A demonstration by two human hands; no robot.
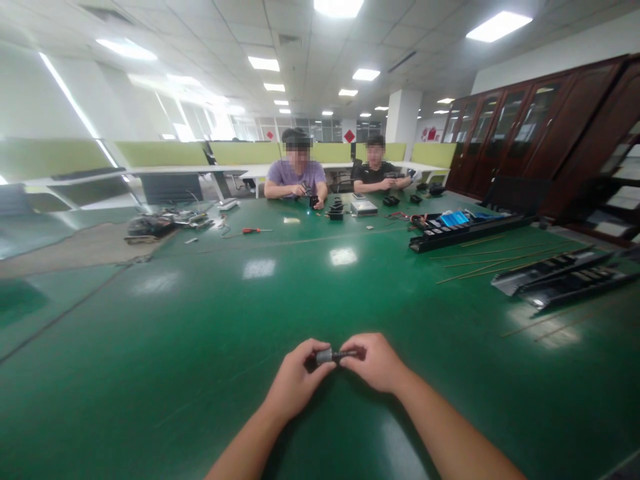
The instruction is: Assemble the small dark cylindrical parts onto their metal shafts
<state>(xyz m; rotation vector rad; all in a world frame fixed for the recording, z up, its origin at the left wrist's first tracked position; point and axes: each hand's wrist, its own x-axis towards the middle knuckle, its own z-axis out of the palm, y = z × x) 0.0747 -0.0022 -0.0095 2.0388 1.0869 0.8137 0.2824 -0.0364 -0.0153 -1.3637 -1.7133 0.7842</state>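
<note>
Just above the green tabletop (210,347), my left hand (296,379) pinches a small grey cylinder (325,356) between thumb and fingers. A thin dark shaft (340,355) sticks out of the cylinder on its right side. My right hand (377,363) is closed, with thumb and fingertips on the far end of that shaft. Both pieces lie in one line between the two hands. Whether they are one part or two cannot be made out, and my fingertips hide some of them.
Two people (296,177) sit across the table, handling small dark devices. A red screwdriver (253,231) lies at the far left-centre, near a heap of parts (150,225). Long black channels (440,233), thin rods (480,268) and metal rails (560,283) are on the right.
</note>
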